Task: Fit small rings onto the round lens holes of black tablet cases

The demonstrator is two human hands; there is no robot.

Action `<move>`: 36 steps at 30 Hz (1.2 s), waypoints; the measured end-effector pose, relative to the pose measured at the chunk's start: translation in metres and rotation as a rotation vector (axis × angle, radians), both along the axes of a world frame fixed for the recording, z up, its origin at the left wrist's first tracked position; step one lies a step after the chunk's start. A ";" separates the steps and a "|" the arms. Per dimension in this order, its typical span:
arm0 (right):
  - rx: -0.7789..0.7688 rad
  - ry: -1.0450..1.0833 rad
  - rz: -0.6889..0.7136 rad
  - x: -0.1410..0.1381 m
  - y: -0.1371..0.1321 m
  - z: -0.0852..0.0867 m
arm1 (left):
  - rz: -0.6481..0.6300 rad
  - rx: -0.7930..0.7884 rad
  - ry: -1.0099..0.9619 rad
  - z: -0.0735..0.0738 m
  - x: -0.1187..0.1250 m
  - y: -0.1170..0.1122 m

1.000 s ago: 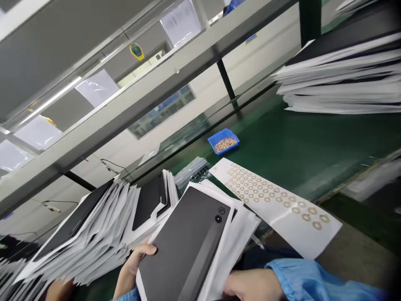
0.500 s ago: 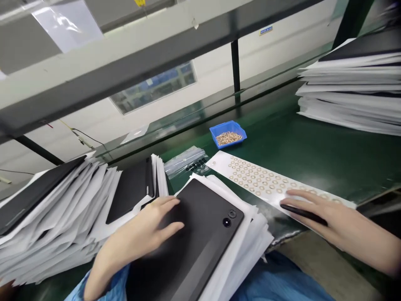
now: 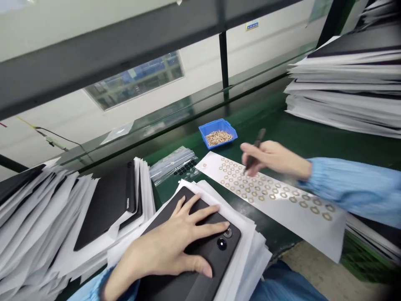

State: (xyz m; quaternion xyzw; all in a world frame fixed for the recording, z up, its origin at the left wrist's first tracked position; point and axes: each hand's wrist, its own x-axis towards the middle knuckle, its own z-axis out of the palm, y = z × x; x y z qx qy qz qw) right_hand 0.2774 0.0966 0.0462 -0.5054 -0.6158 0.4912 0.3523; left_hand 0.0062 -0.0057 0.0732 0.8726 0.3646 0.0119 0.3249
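My left hand point(image 3: 175, 244) lies flat with fingers spread on a dark grey tablet cover point(image 3: 200, 255), fingertips beside its two round camera holes point(image 3: 224, 239). The cover rests on a small stack of white sheets point(image 3: 247, 246) in front of me. My right hand point(image 3: 275, 158) pinches a thin dark tweezer-like tool point(image 3: 254, 150), its tip just above a long white sheet point(image 3: 297, 213) that carries rows of small gold rings point(image 3: 250, 186).
A blue tray point(image 3: 218, 132) of gold rings sits further back on the green belt point(image 3: 300, 138). A clear bag of black parts point(image 3: 177, 164) lies beside it. Stacks of covers in white paper stand at left point(image 3: 78, 209) and far right point(image 3: 347, 92). A grey shelf beam point(image 3: 109, 46) runs overhead.
My right hand lifted the dark tool off the sheet's near end and moved it back-left over the rings. My left hand slid forward on the cover to the camera holes. The view tilted down.
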 end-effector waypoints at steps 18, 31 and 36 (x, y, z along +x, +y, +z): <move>0.260 0.025 -0.134 -0.042 0.057 -0.070 | -0.021 0.028 0.128 -0.024 -0.016 0.003; 0.045 0.366 0.278 -0.045 0.029 -0.032 | -0.047 0.244 0.270 -0.009 -0.013 -0.012; -0.221 0.454 0.774 -0.055 -0.022 -0.019 | -0.080 0.336 0.248 -0.007 -0.014 -0.015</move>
